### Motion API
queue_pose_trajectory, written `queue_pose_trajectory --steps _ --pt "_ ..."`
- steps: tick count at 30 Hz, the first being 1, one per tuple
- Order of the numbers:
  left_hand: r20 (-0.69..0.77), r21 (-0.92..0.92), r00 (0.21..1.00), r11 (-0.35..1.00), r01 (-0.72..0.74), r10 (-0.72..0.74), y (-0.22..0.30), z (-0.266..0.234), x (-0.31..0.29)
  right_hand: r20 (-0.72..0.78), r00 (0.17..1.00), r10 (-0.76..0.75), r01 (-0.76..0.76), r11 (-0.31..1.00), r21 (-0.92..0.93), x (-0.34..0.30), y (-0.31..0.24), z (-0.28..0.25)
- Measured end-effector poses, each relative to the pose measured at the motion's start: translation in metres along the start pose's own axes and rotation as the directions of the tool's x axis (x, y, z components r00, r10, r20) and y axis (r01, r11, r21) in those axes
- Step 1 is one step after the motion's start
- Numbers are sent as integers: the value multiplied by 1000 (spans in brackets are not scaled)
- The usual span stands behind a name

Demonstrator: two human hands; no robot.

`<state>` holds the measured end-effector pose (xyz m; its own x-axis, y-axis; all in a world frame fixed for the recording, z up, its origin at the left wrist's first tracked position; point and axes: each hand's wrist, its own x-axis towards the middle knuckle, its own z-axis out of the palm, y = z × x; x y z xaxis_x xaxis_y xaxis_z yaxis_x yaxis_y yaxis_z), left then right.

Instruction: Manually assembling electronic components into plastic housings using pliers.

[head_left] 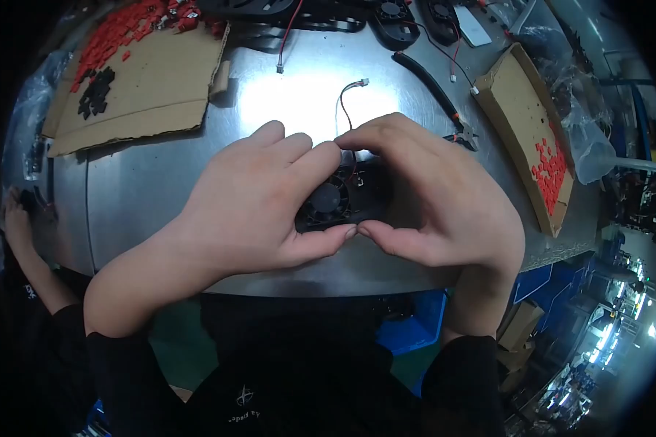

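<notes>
A black fan unit with a small round blade wheel lies between my hands over the metal table. Its thin cable runs away from me and ends in a white plug. My left hand is closed on the unit's left side, fingers bent over the far edge and thumb along the near edge. From the right, my right hand curves around the other end, index finger at the far edge. Both thumb tips almost meet at the near edge. My hands hide the unit's two ends.
At far left, a cardboard sheet bears red pieces and black pieces. Black-handled pliers lie beyond my right hand, beside a cardboard tray with red bits. More black fans lie at the back. Another person's hand is at left.
</notes>
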<state>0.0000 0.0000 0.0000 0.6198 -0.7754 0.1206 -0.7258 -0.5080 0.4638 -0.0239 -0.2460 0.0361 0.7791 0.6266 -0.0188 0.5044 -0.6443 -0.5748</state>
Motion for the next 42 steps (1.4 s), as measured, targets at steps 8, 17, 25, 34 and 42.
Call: queue_pose_trajectory --steps 8,17,25,34,42 --pt "-32 13 998 999 -46 47 3 -7 -4 14 998 67 -66 996 -67 0 -10 7" --pt "119 -173 992 985 -14 35 -21 -32 -3 83 989 122 -125 992 29 6 -6 8" --pt "248 -439 957 898 -26 149 -43 -54 -6 26 992 122 -122 992 22 4 -10 14" --pt "302 -548 948 832 87 99 -45 -58 -5 14 989 144 -143 989 -39 0 -15 13" --pt "378 -793 918 552 257 116 -50 -44 -3 -48 996 80 -80 997 14 -2 -14 16"
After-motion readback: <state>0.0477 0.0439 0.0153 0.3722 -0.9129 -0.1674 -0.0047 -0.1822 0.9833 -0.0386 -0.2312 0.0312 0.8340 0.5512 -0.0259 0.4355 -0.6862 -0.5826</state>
